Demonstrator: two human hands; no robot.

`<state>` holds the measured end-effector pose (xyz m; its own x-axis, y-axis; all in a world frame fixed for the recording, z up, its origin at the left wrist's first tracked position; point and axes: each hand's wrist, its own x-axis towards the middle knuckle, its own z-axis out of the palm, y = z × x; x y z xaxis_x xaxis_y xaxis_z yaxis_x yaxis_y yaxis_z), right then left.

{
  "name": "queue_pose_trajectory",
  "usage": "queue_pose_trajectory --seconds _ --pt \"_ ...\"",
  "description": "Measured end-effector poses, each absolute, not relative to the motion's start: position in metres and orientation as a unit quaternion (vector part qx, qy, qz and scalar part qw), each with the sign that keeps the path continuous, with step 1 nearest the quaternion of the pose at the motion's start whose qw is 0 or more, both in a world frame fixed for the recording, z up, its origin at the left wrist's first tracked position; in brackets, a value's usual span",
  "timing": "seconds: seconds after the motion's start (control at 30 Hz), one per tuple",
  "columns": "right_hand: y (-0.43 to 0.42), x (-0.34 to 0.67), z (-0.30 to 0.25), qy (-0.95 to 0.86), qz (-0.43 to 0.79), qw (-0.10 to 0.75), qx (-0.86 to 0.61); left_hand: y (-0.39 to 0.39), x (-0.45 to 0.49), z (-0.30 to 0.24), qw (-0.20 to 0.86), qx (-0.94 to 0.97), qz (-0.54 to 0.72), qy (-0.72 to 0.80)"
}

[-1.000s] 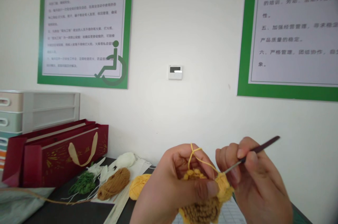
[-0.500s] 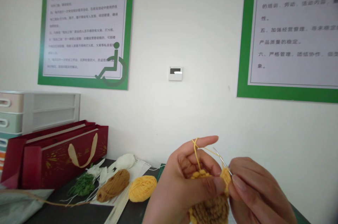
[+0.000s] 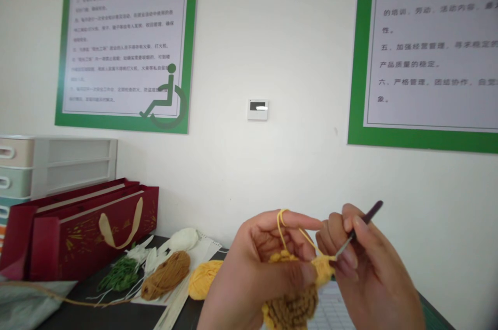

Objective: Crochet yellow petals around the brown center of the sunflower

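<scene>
Crocheted piece (image 3: 291, 309), round, yellow top stitches over brown ribbed rows, partly hidden. Thin yellow yarn strand (image 3: 301, 234) looped high, running taut down to piece's edge. Slim dark-handled metal crochet hook (image 3: 368, 218) tilted up, tip at that edge.

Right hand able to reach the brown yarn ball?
Probably not easily: the right hand holds the hook, and the left hand with the crochet piece lies between it and the brown yarn ball.

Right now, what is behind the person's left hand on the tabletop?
The left hand covers part of a ball of yellow yarn lying on the dark tabletop. The side of the ball nearest the hand, and whatever lies beneath the hand, cannot be seen.
</scene>
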<state>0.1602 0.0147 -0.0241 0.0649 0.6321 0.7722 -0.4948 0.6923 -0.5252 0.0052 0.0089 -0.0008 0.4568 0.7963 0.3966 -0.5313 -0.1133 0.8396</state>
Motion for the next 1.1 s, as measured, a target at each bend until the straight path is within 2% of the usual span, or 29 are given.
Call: queue_pose_trajectory --seconds 0.13,0.27,0.37,0.47,0.57,0.67,0.77,0.83,0.9,1.1 --pt "0.023 0.164 -0.029 -0.605 0.351 0.704 -0.126 0.004 0.014 -0.002 0.561 0.559 0.589 0.16" --pt "0.025 0.171 -0.029 -0.666 0.205 0.702 -0.146 0.003 0.017 0.0 0.542 0.552 0.609 0.172" --pt "0.02 0.174 -0.027 -0.691 0.065 0.7 -0.167 0.002 0.017 0.0 0.539 0.555 0.61 0.173" --pt "0.017 0.174 -0.029 -0.712 -0.148 0.665 -0.171 0.003 0.019 -0.002 0.544 0.543 0.619 0.165" --pt "0.021 0.17 -0.038 -0.677 -0.296 0.656 -0.152 0.007 0.021 -0.006 0.615 0.494 0.598 0.145" --pt "0.027 0.163 -0.044 -0.625 -0.249 0.73 -0.118 0.01 0.022 -0.005 0.709 0.445 0.534 0.121" --pt "0.029 0.157 -0.042 -0.587 -0.043 0.802 -0.105 0.008 0.021 -0.003 0.716 0.454 0.517 0.118" --pt "0.029 0.156 -0.038 -0.613 0.091 0.78 -0.083 0.005 0.021 -0.002 0.665 0.483 0.554 0.132" --pt "0.027 0.158 -0.035 -0.631 0.17 0.753 -0.073 0.001 0.022 -0.002 0.607 0.505 0.594 0.154" --pt "0.027 0.167 -0.036 -0.598 0.222 0.762 -0.111 0.001 0.02 -0.002 0.568 0.535 0.595 0.194"
